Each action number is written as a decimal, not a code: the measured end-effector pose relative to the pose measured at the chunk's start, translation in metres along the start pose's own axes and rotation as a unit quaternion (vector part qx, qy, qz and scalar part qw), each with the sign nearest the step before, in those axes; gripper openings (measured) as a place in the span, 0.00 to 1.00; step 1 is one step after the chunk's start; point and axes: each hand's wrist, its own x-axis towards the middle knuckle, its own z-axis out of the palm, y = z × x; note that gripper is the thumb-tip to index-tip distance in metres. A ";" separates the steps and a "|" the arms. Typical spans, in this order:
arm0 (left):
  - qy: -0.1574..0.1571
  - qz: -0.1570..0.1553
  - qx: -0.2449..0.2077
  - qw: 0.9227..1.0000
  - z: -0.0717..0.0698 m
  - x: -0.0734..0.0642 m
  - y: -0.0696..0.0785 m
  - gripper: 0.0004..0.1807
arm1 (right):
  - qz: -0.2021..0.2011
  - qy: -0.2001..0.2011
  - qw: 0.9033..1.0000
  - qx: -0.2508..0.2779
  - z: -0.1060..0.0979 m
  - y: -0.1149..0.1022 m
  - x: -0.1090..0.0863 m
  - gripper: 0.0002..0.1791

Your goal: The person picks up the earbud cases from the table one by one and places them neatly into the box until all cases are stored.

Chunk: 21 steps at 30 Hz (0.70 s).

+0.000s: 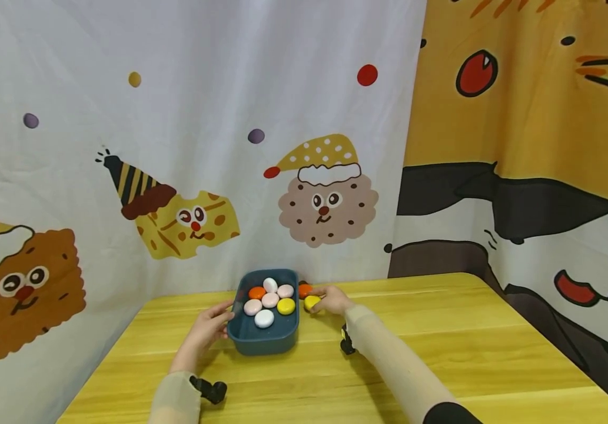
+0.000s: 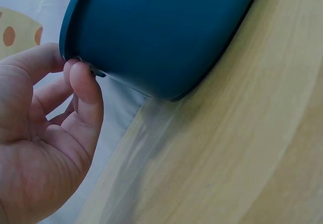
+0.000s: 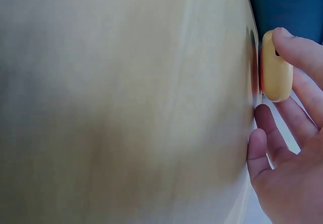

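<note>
A dark blue plastic bin (image 1: 263,346) stands on the table near its far edge. My left hand (image 1: 208,327) grips the bin's left rim with thumb and fingertips; in the left wrist view that hand (image 2: 48,118) pinches the edge beside the bin's outer wall (image 2: 166,27). My right hand (image 1: 332,300) is just right of the bin and holds a yellow rounded disc (image 1: 311,303). Seen from the right wrist, the thumb lies on this disc (image 3: 277,75), which has a small dark mark. Behind it, an orange disc (image 1: 305,290) sits beside the bin, partly hidden.
Inside the bin lie several glossy discs: white (image 1: 263,318), pale pink (image 1: 253,307), yellow (image 1: 285,305) and orange (image 1: 256,292). The wood-grain table (image 1: 441,335) reaches to a curtain (image 1: 219,76) printed with cartoon figures. Each wrist carries a small black camera.
</note>
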 end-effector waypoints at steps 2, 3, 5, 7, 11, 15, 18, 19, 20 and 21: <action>-0.002 -0.001 0.003 1.000 0.000 0.000 0.000 0.28 | -0.003 0.000 1.000 0.004 -0.002 0.001 0.001 0.28; -0.004 0.000 0.005 1.000 0.000 0.000 0.000 0.28 | -0.003 0.000 1.000 0.007 -0.003 0.002 0.001 0.28; -0.004 0.000 0.004 1.000 0.000 0.000 0.000 0.28 | -0.010 -0.002 1.000 0.015 -0.006 0.002 0.000 0.28; -0.002 -0.002 0.003 1.000 -0.001 0.000 -0.001 0.28 | -0.025 -0.006 1.000 0.010 -0.009 0.001 -0.003 0.28; 0.002 -0.005 -0.002 1.000 -0.002 0.000 -0.002 0.28 | -0.036 -0.011 0.999 0.007 -0.016 -0.001 -0.008 0.29; 0.004 -0.004 0.002 1.000 -0.003 0.000 -0.001 0.29 | -0.029 -0.013 0.999 0.015 -0.023 -0.001 -0.008 0.30; 0.002 -0.005 0.005 1.000 -0.002 0.001 -0.001 0.29 | -0.029 -0.015 0.999 0.007 -0.028 0.002 -0.008 0.30; 0.001 -0.006 0.005 1.000 -0.002 0.002 -0.001 0.29 | -0.030 -0.014 0.999 0.003 -0.030 0.003 -0.009 0.30; 0.000 -0.007 0.005 1.000 -0.002 0.002 -0.001 0.29 | -0.030 -0.013 0.999 0.003 -0.032 0.004 -0.010 0.30; -0.001 -0.006 0.006 1.000 -0.002 0.002 -0.001 0.29 | -0.028 -0.014 0.999 0.009 -0.034 0.004 -0.011 0.30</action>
